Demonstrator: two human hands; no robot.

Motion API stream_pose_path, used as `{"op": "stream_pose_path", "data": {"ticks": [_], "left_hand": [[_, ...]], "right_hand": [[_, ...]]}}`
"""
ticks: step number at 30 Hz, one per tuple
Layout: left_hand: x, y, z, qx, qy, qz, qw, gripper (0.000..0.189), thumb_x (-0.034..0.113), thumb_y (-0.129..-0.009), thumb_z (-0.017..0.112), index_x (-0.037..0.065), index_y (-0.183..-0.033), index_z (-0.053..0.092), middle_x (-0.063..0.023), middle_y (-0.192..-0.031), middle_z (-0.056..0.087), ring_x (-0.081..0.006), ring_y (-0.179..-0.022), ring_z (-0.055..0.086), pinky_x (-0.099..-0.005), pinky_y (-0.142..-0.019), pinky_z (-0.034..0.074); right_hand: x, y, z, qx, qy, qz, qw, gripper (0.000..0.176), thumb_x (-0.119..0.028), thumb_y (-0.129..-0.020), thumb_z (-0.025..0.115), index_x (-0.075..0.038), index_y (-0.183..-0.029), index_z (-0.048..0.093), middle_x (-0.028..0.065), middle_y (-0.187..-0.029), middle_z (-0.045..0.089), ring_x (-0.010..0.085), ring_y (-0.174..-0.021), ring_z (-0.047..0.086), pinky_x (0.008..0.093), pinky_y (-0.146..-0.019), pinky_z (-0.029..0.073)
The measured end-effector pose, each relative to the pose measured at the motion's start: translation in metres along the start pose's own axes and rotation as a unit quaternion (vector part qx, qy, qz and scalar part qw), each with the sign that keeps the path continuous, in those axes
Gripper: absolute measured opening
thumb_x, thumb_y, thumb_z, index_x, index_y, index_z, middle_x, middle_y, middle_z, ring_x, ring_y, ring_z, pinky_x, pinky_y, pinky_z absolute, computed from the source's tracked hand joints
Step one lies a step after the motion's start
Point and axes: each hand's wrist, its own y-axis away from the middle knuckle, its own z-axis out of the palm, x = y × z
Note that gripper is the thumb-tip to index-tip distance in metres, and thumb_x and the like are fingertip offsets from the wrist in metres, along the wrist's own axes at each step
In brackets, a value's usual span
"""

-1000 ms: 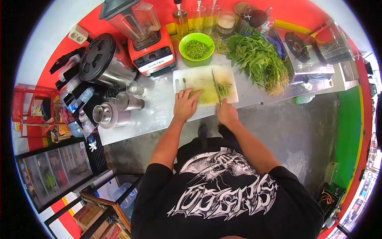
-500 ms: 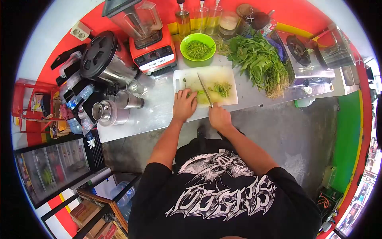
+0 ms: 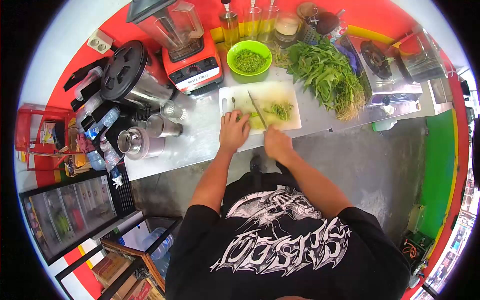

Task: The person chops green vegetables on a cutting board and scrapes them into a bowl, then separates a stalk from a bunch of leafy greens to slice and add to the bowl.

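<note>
On the white cutting board (image 3: 286, 92), my left hand (image 3: 234, 131) rests at the lower left, fingers bent together over green stems (image 3: 253, 115). My right hand (image 3: 278, 145) is closed round the handle of a knife (image 3: 257, 107) at the board's front edge. The blade points away from me and to the left, beside the stems. Chopped greens (image 3: 281, 110) lie just right of the blade. Behind the board is a green bowl (image 3: 249, 76) with more chopped greens (image 3: 248, 61) in it.
Leafy greens with roots (image 3: 325, 75) lie right of the board, beside a stove (image 3: 395, 88). A red blender (image 3: 194, 68) stands behind left. Metal cups (image 3: 131, 141) and a lidded steel container (image 3: 150, 85) stand left. Oil bottles (image 3: 229, 26) line the back.
The whole view has shifted slightly. My right hand and the knife sit a little differently at the board's front edge; both hands keep their holds.
</note>
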Motion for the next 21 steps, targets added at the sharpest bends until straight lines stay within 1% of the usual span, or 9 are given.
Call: {"op": "stream_pose_path", "data": {"ticks": [2, 5, 6, 10, 12, 15, 16, 18, 21], "left_hand": [[0.0, 0.0, -0.001, -0.013, 0.008, -0.009, 1.0, 0.03, 0.019, -0.086, 0.068, 0.014, -0.116, 0.071, -0.0088, -0.115, 0.056, -0.0312, -0.106, 0.051, -0.0441, -0.088, 0.042], [-0.001, 0.001, 0.0, -0.012, 0.004, -0.008, 1.0, 0.031, 0.019, -0.086, 0.068, 0.014, -0.116, 0.07, -0.0089, -0.116, 0.056, -0.0312, -0.106, 0.051, -0.0442, -0.088, 0.042], [-0.001, 0.001, 0.0, -0.007, 0.01, -0.004, 1.0, 0.029, 0.019, -0.087, 0.068, 0.014, -0.115, 0.071, -0.0088, -0.115, 0.056, -0.0309, -0.105, 0.051, -0.0441, -0.088, 0.042], [0.0, 0.0, 0.0, -0.002, 0.019, -0.011, 1.0, 0.029, 0.019, -0.086, 0.068, 0.014, -0.115, 0.071, -0.0088, -0.114, 0.055, -0.0309, -0.106, 0.051, -0.044, -0.088, 0.042], [-0.001, 0.001, 0.0, -0.004, 0.018, -0.011, 1.0, 0.03, 0.018, -0.085, 0.068, 0.013, -0.114, 0.071, -0.0087, -0.113, 0.055, -0.0308, -0.105, 0.051, -0.0436, -0.088, 0.042], [-0.001, 0.001, 0.0, 0.001, 0.0, -0.004, 1.0, 0.03, 0.018, -0.085, 0.068, 0.013, -0.115, 0.071, -0.0087, -0.112, 0.056, -0.0307, -0.104, 0.051, -0.0432, -0.088, 0.042], [-0.001, 0.001, 0.0, -0.001, 0.0, -0.003, 1.0, 0.03, 0.018, -0.085, 0.068, 0.013, -0.115, 0.071, -0.0087, -0.112, 0.056, -0.0307, -0.104, 0.051, -0.0432, -0.088, 0.042], [-0.001, 0.001, -0.001, 0.005, 0.014, 0.001, 1.0, 0.03, 0.018, -0.086, 0.067, 0.013, -0.115, 0.071, -0.0087, -0.111, 0.056, -0.0305, -0.103, 0.051, -0.043, -0.088, 0.042], [0.0, 0.001, 0.0, 0.01, 0.017, -0.004, 1.0, 0.03, 0.019, -0.086, 0.067, 0.013, -0.115, 0.071, -0.0088, -0.111, 0.055, -0.0306, -0.104, 0.051, -0.0431, -0.089, 0.042]], "right_hand": [[-0.001, 0.0, 0.017, -0.027, -0.006, 0.051, 0.998, 0.031, -0.025, -0.101, 0.053, 0.004, -0.114, 0.052, 0.0251, -0.093, 0.073, 0.0415, -0.09, 0.073, 0.0498, -0.077, 0.059], [-0.003, -0.014, 0.009, -0.027, 0.014, 0.025, 0.999, 0.031, -0.024, -0.101, 0.054, 0.003, -0.116, 0.049, 0.0252, -0.095, 0.073, 0.0414, -0.091, 0.073, 0.0493, -0.077, 0.059], [-0.001, -0.017, 0.006, -0.008, 0.023, -0.014, 1.0, 0.03, -0.024, -0.101, 0.054, 0.003, -0.114, 0.049, 0.0246, -0.094, 0.073, 0.0411, -0.091, 0.073, 0.0492, -0.076, 0.059], [-0.006, -0.015, 0.001, -0.024, 0.033, -0.01, 0.999, 0.03, -0.021, -0.099, 0.057, 0.003, -0.115, 0.048, 0.0242, -0.093, 0.073, 0.0404, -0.09, 0.074, 0.0492, -0.076, 0.059], [-0.01, -0.002, 0.007, -0.02, 0.024, 0.02, 0.999, 0.027, -0.016, -0.095, 0.059, 0.003, -0.112, 0.05, 0.0237, -0.091, 0.073, 0.0401, -0.089, 0.074, 0.0491, -0.076, 0.059], [-0.01, -0.005, 0.011, -0.011, 0.018, 0.032, 0.999, 0.025, -0.012, -0.091, 0.059, 0.003, -0.11, 0.052, 0.0236, -0.091, 0.073, 0.0398, -0.088, 0.074, 0.048, -0.076, 0.06], [-0.008, -0.01, 0.011, -0.011, 0.017, 0.033, 0.999, 0.025, -0.012, -0.091, 0.059, 0.003, -0.11, 0.052, 0.0236, -0.091, 0.073, 0.0398, -0.088, 0.074, 0.048, -0.076, 0.06], [-0.006, -0.023, 0.002, -0.024, 0.025, -0.025, 0.999, 0.031, -0.022, -0.101, 0.049, 0.005, -0.116, 0.05, 0.0276, -0.096, 0.072, 0.0433, -0.089, 0.072, 0.0525, -0.079, 0.057], [-0.007, -0.026, -0.019, -0.043, 0.038, -0.039, 0.998, 0.031, -0.02, -0.1, 0.051, 0.006, -0.116, 0.05, 0.0274, -0.094, 0.072, 0.0424, -0.089, 0.073, 0.0521, -0.078, 0.057]]}}
